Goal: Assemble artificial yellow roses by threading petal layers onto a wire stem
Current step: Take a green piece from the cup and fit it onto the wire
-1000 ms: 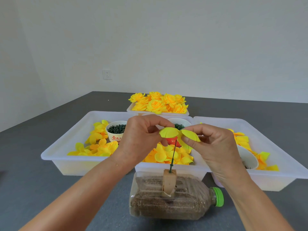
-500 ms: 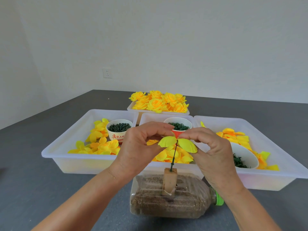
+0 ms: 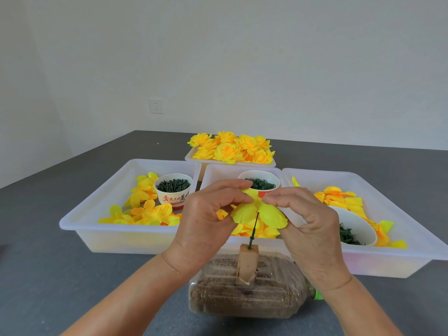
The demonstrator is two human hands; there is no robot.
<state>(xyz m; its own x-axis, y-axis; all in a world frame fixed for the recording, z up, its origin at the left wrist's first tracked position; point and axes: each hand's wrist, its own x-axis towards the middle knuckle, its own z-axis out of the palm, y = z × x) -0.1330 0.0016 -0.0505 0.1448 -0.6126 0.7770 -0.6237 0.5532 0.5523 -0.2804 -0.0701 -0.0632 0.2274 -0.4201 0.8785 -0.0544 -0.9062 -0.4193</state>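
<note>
So that its centre meets the upright wire stem (image 3: 253, 229), both hands, left (image 3: 206, 224) and right (image 3: 308, 224), pinch a yellow petal layer (image 3: 259, 210) level above it.

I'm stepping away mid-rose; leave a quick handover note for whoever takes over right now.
Left hand and right hand: each pinches the petal layer, one grip per side.
Wire stem stands upright in the wooden block on the sand-filled bottle, and the layer sits at its top.
Finished roses fill the far tray.
Left: seat this layer, then add more layers.
</note>
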